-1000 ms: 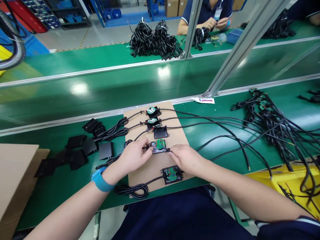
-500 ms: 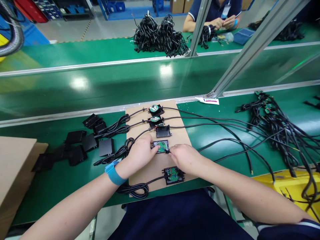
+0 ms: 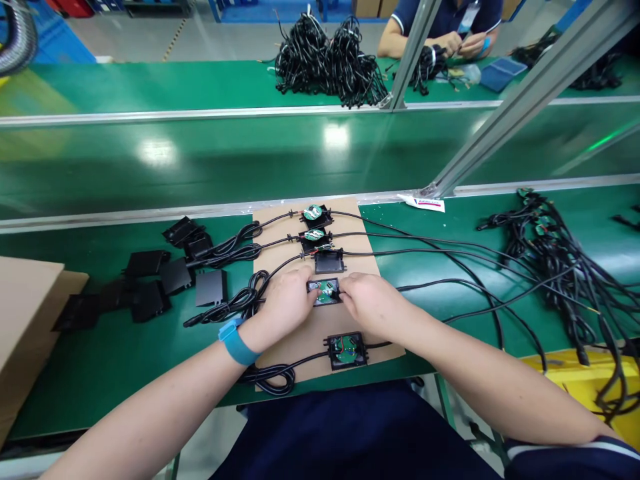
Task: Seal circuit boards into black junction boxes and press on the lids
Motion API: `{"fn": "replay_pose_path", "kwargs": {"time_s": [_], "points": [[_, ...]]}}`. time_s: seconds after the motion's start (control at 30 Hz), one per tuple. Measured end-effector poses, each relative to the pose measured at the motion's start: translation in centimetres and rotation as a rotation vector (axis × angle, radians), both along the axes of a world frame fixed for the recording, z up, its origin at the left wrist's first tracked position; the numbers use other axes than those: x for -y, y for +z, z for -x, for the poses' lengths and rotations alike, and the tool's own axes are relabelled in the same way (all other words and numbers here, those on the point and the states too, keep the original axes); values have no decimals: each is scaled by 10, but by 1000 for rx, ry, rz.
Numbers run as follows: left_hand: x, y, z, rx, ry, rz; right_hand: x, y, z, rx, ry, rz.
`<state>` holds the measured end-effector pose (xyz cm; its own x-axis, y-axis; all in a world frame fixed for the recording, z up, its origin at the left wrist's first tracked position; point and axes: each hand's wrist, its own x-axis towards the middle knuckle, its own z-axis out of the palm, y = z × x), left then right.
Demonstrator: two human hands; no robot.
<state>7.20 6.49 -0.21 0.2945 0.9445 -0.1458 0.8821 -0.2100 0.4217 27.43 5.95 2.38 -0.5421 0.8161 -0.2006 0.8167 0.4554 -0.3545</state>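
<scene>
A black plastic case point(image 3: 331, 301) with a green circuit board point(image 3: 325, 289) inside lies on a cardboard sheet point(image 3: 310, 333) between my hands. My left hand point(image 3: 287, 299) grips the case's left end, thumb over its rim. At the right end, the fingers of my right hand point(image 3: 369, 301) are pinched on the black cable point(image 3: 407, 288) where it enters the case; the fingertips partly hide that spot. Closer to me sits another open case point(image 3: 347, 351) with a board and wires. Beyond my hands are an open case point(image 3: 329, 261) and two cases with tilted boards point(image 3: 313, 212).
Black covers point(image 3: 211, 288) and coiled cables point(image 3: 250, 297) lie to the left, near a cardboard box point(image 3: 30, 300). At right are a cable heap point(image 3: 555, 267), a yellow bin point(image 3: 575, 383) and a white tube point(image 3: 423, 203). A person point(image 3: 453, 43) works across the bench.
My right hand has shifted slightly up and inward against the case's right end. The left hand keeps its grip. The whole view has shifted a little.
</scene>
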Motion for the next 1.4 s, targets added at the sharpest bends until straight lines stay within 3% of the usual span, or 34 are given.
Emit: {"fn": "replay_pose_path", "kwargs": {"time_s": [0.27,0.5,0.67,0.83,1.03,1.4], "points": [[1,-4,-1,15,53,30,-8,-27,-19,-270,16,31],[1,-6,-1,-11,64,61,-8,-34,-19,-293,-17,-6],[1,-3,-1,-9,66,64,-7,-28,-17,-317,-24,36],[1,-2,-1,0,47,51,-7,-40,-19,-185,254,-280],[2,-4,-2,11,58,49,-3,-71,-29,-163,292,-651],[4,1,-4,-4,72,69,16,-55,-12,142,313,-801]]}}
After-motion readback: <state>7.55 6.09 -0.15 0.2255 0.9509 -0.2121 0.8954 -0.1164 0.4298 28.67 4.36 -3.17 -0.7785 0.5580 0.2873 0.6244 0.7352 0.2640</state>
